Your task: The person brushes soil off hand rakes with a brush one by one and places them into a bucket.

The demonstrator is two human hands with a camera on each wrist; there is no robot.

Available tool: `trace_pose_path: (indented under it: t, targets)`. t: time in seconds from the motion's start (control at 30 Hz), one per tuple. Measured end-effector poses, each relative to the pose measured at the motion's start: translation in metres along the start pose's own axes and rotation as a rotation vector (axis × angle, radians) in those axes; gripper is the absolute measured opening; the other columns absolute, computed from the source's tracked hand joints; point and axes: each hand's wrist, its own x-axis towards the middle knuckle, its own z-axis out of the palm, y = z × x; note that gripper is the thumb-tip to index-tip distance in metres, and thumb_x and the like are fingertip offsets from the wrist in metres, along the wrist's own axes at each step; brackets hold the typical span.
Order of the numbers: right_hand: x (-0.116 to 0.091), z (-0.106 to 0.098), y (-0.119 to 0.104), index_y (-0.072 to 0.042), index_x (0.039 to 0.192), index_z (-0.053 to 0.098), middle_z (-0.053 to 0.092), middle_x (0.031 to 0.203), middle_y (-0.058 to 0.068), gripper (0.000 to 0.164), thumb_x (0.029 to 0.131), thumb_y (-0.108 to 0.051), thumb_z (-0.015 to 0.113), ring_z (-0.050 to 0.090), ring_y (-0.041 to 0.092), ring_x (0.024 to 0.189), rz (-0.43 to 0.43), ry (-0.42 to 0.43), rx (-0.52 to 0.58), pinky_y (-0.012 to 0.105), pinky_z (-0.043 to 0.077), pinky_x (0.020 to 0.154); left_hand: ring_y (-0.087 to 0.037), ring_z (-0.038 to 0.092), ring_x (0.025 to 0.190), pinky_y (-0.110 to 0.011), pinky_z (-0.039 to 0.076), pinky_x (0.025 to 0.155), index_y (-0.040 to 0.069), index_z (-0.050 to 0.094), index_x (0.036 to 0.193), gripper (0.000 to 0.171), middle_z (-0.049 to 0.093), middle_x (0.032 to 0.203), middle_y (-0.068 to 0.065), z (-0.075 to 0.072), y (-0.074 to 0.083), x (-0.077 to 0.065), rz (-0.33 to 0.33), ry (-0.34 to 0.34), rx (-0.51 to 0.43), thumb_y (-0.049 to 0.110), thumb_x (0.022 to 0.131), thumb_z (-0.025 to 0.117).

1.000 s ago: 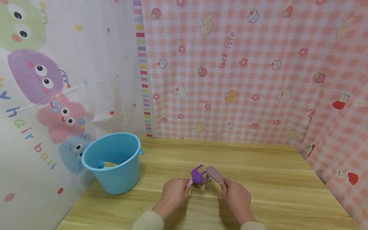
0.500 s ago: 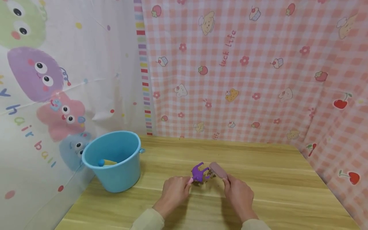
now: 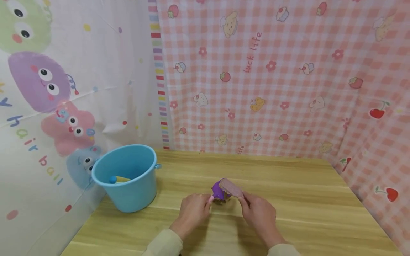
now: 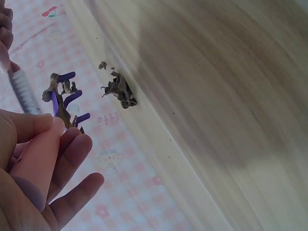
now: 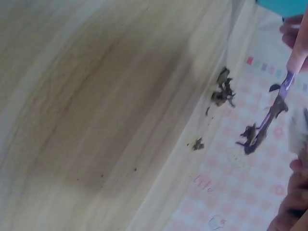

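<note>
My left hand (image 3: 193, 211) grips the pink handle (image 4: 36, 168) of a small purple hand rake (image 3: 217, 192), its tines pointing away from the hand. Brown crumpled dry leaves (image 5: 275, 108) cling to the rake head. In my right hand (image 3: 261, 215) is a mauve, flat-backed brush (image 3: 232, 188); its head overlaps the rake head in the head view and is blurred in the wrist views. A clump of dry leaves (image 4: 120, 90) lies on the table near the rake, with a smaller leaf scrap (image 5: 198, 144) and crumbs around it.
A light blue bucket (image 3: 134, 195) stands at the left of the wooden table (image 3: 304, 213), a yellow thing with a blue end (image 3: 121, 180) inside it. Pink checked cloth (image 3: 256, 81) hangs behind and at the right, white printed cloth (image 3: 118, 106) at the left.
The brush moved slightly right, then swung left over the rake head along with my right hand. The rake stays in nearly the same place.
</note>
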Motion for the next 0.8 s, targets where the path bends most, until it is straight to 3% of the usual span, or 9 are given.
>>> trace_pose_path:
  t: [0.13,0.4,0.57,0.67,0.8]
  targets:
    - [-0.002,0.001,-0.003,-0.014,0.113,0.075,0.074,0.09,0.01,0.027,0.092,-0.03,0.07,0.066,0.027,0.066,-0.034,-0.02,-0.04,0.038,0.044,0.046,-0.009,0.04,0.048,-0.025,0.034,0.046,0.02,0.048,0.063,0.036,0.04,0.052,0.009,-0.001,0.002,0.001,0.009,0.01,-0.008,0.02,0.093,0.067]
    - [-0.003,0.001,0.012,-0.013,0.113,0.075,0.073,0.085,0.013,0.027,0.092,-0.028,0.069,0.064,0.027,0.062,0.023,-0.012,-0.063,0.038,0.043,0.046,-0.01,0.041,0.049,-0.027,0.034,0.046,0.021,0.044,0.062,0.04,0.041,0.053,0.009,0.0,0.006,-0.002,0.029,0.021,0.006,0.023,0.095,0.066]
    - [-0.004,-0.001,0.014,-0.009,0.117,0.072,0.073,0.084,0.012,0.03,0.094,-0.028,0.067,0.059,0.021,0.057,0.073,-0.003,-0.044,0.034,0.04,0.044,-0.01,0.041,0.049,-0.026,0.034,0.046,0.02,0.05,0.063,0.035,0.042,0.053,0.01,0.002,0.007,-0.002,0.02,0.005,0.008,0.022,0.094,0.067]
    - [-0.006,-0.001,0.011,-0.009,0.116,0.073,0.073,0.082,0.009,0.03,0.093,-0.028,0.069,0.061,0.022,0.058,0.024,0.026,0.007,0.036,0.043,0.046,-0.009,0.042,0.049,-0.025,0.035,0.047,0.019,0.058,0.067,0.027,0.045,0.054,0.009,0.002,0.006,-0.002,0.007,-0.009,0.018,0.02,0.092,0.069]
    - [-0.01,0.001,0.006,-0.012,0.113,0.075,0.075,0.09,0.007,0.027,0.091,-0.028,0.071,0.069,0.027,0.071,-0.064,0.005,0.037,0.04,0.049,0.053,-0.009,0.043,0.049,-0.025,0.036,0.046,0.017,0.066,0.074,0.016,0.05,0.056,0.008,0.001,0.005,-0.001,0.004,-0.004,0.025,0.018,0.089,0.071]
